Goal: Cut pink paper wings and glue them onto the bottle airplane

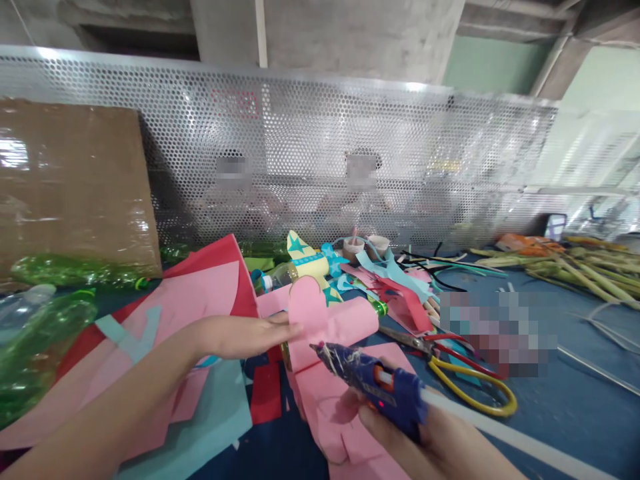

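Observation:
My right hand (400,427) is wrapped round a blue hot glue gun (370,380), which has a small red light and a white cord. The gun's nozzle points left, close to a pink paper piece (307,313) with a rounded end. My left hand (245,335) reaches in from the left with fingers nearly straight, their tips gripping that paper piece. Just behind it lies a pink paper-wrapped bottle (350,323) with a green cap. More cut pink paper (345,407) lies beneath both hands. Part of the left fingers is hidden.
Scissors (465,373) with red and yellow handles lie open at the right. Pink sheets (200,293) and green plastic bottles (45,353) are on the left. A yellow paper-covered bottle (307,265) with blue stars is behind. Perforated metal panel (310,133) stands across the back.

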Demonstrator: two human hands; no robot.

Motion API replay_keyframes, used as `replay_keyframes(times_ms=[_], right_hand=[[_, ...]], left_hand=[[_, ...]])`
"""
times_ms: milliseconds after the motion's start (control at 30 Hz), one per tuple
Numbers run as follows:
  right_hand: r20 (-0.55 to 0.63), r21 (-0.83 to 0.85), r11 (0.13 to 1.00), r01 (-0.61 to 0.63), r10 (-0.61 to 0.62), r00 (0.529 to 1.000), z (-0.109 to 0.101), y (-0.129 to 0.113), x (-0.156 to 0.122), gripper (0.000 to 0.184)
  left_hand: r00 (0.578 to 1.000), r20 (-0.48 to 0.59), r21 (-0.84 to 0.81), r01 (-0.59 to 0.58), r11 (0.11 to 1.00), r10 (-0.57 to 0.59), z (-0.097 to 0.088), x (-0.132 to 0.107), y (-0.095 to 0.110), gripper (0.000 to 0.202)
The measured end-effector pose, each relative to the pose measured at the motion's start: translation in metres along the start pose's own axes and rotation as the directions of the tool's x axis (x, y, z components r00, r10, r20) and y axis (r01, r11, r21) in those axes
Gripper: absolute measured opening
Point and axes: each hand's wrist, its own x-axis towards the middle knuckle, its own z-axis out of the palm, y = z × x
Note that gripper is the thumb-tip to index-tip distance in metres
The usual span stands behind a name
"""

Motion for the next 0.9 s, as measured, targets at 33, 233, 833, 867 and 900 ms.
replay_keyframes(times_ms=[33,233,833,867,900], right_hand=[[0.008,-0.007,1.0,0.001,-0.001,1.0,0.001,0.001,0.0,0.03],[0.049,-0.059,0.998,0.005,-0.003,0.999,0.009,0.01,-0.002,0.025],[-0.09,-0.11,0.992,-0.066,0.056,0.994,0.022,0.015,-0.006,0.03],[-0.105,-0.119,0.991,-0.069,0.057,0.993,0.024,0.017,-0.007,0.033],[-0.113,-0.127,0.989,-0.07,0.056,0.992,0.025,0.019,-0.008,0.035]], left_hand=[[1.0,-0.005,-0.012,0.012,1.0,-0.012,0.0,0.0,0.0,0.073],[0.994,-0.07,-0.009,-0.079,0.997,0.078,0.004,0.003,-0.011,0.067],[0.999,-0.042,0.0,-0.032,1.0,0.032,0.005,0.006,-0.008,0.068],[0.998,-0.046,0.007,-0.051,0.999,0.052,0.005,0.006,-0.009,0.067],[0.997,-0.048,0.014,-0.067,0.998,0.067,0.005,0.006,-0.009,0.066]])
